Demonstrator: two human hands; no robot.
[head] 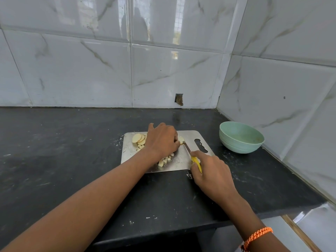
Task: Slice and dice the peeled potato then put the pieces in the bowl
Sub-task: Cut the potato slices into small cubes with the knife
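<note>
steel cutting board (131,151) is lying on the black tabletop (72,160). left hand (161,140) is pinching potato strips (181,140) against it, right hand (211,171) is gripping a yellow-handled knife (190,154), blade touching them. potato slices (139,139) are sitting beyond the left wrist, diced pieces (164,160) between both hands. green bowl (241,137) is standing past the right hand.

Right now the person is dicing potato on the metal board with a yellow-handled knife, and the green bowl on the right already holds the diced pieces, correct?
Not quite. The head view shows the green bowl empty; the diced pieces lie on the metal board. The rest holds: the right hand grips the yellow-handled knife, cutting potato held by the left hand.
</note>
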